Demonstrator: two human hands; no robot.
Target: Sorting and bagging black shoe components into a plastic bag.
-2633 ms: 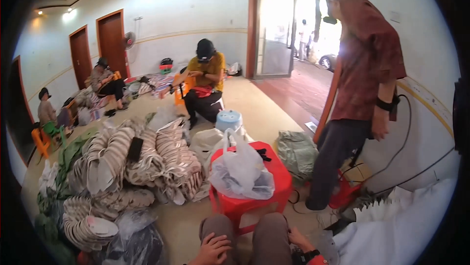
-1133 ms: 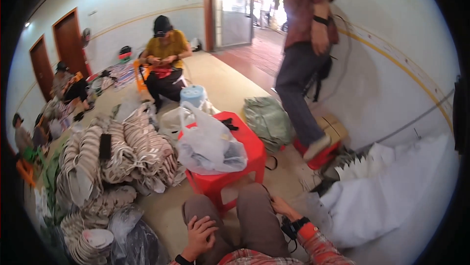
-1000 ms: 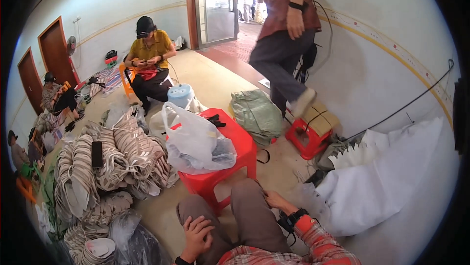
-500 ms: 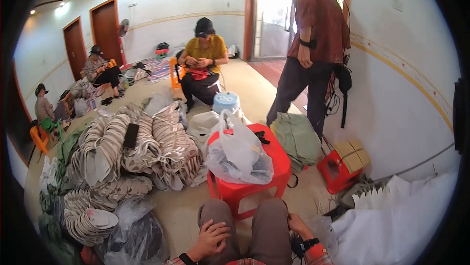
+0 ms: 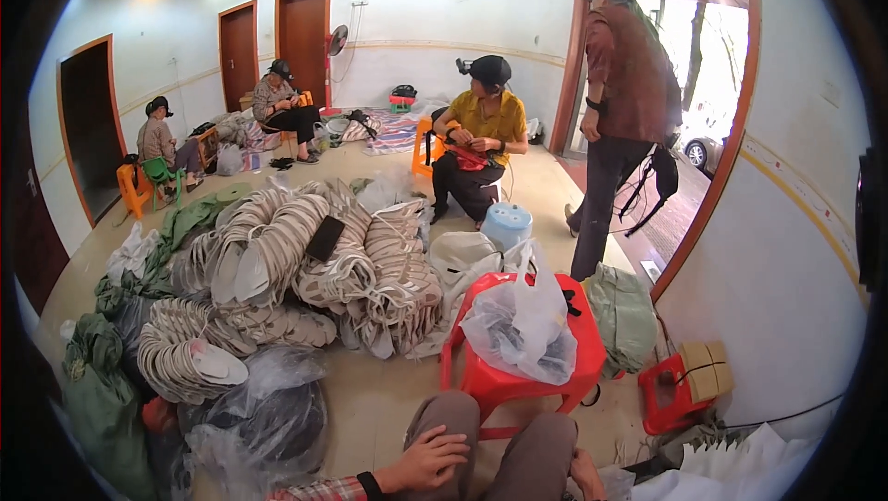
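Observation:
My left hand (image 5: 427,460) rests on my left thigh, fingers stretched out, holding nothing. Against the outer side of my right thigh lies my right hand (image 5: 585,475); it looks loosely open, though part of it is hidden. In front of my knees stands a red plastic stool (image 5: 588,349). On it sits a translucent plastic bag (image 5: 518,327) with dark contents that I cannot make out. Neither hand touches the stool or the bag. To the left, bundles of beige shoe uppers (image 5: 268,247) are heaped on the floor, with a black phone (image 5: 324,239) on top.
A person in yellow (image 5: 499,117) sits handling red material near a blue stool (image 5: 507,225). Two more people sit far left. Someone in dark red (image 5: 634,66) stands at the open doorway. A green sack (image 5: 622,321) and a small red stool (image 5: 668,399) are at right.
My view has swung left and up, so the scene sits further right. The person in dark red has turned and moved toward the doorway. My hands stay on my legs.

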